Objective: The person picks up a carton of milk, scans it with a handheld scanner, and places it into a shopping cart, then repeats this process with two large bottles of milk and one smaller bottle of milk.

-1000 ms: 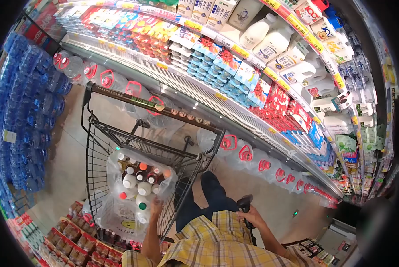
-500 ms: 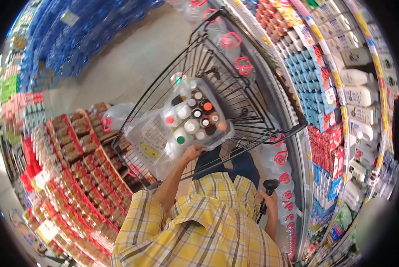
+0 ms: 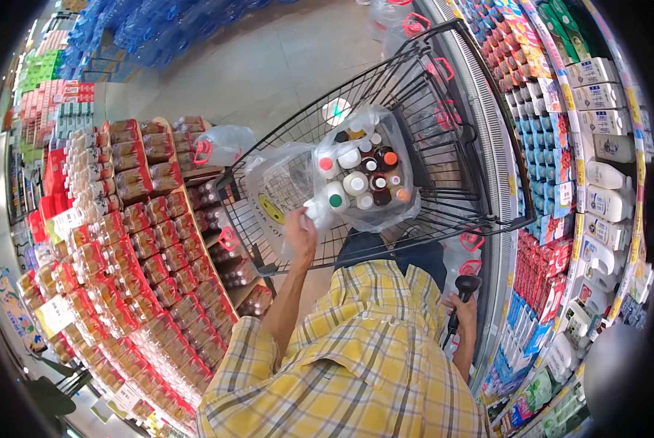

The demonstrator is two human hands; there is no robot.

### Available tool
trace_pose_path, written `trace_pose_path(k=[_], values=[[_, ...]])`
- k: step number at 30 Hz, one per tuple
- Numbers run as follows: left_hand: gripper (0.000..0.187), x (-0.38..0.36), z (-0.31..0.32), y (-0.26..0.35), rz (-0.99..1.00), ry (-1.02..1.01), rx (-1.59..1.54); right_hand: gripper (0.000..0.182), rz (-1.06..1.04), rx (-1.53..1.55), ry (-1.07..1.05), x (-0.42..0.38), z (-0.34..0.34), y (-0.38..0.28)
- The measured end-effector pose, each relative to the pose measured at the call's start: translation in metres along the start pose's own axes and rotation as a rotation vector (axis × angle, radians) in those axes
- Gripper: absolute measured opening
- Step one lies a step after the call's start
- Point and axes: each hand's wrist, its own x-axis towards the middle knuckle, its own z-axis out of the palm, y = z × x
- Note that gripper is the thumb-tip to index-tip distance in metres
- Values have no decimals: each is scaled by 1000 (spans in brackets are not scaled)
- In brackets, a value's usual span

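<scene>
1. Head view: left hand (image 3: 301, 232) has shifted past the green cap (image 3: 335, 200), meeting the bag's (image 3: 290, 175) loose plastic; finger closure unclear.
2. Bottles (image 3: 356, 183) lie just right of those fingertips.
3. Right hand (image 3: 464, 314) wraps a black handle (image 3: 468, 285).

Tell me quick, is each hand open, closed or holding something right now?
Left hand: at the plastic bag; can't tell whether it grips.
Right hand: closed, holding a black handheld device.
</scene>
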Motion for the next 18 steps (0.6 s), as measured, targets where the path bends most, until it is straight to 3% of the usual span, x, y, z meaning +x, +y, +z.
trace_pose_path(k=[2, 4, 5, 7, 8, 10, 11, 13, 14, 16, 18], values=[[25, 8, -11, -29, 36, 123, 113, 37, 4, -21, -4, 2, -2, 2], [30, 7, 5, -98, -191, 176, -57, 46, 15, -64, -6, 8, -5, 11], [30, 10, 6, -116, -197, 178, -61, 46, 12, -70, -4, 10, -5, 13], [34, 14, 7, -137, -759, -425, -400, 46, 14, -121, 4, 10, -6, 12], [34, 13, 10, -143, -757, -424, -405, 46, 10, -121, 7, 8, -6, 10], [48, 17, 13, -140, -636, -859, -277, 47, -1, -120, 7, 1, -3, 0], [48, 19, 16, -136, -628, -863, -281, 47, -5, -115, 14, 2, -5, 3], [64, 32, 11, -98, -571, -1004, 30, 48, -32, -94, 30, 5, -8, 9], [64, 31, 19, -105, -548, -1015, 29, 48, -36, -77, 48, 4, -7, 10], [66, 19, 47, -141, -7, -657, 110, 49, -1, -109, 54, -5, -4, 5], [76, 29, 45, -122, -155, -771, 125, 49, 19, -219, 28, -5, -8, 15]])
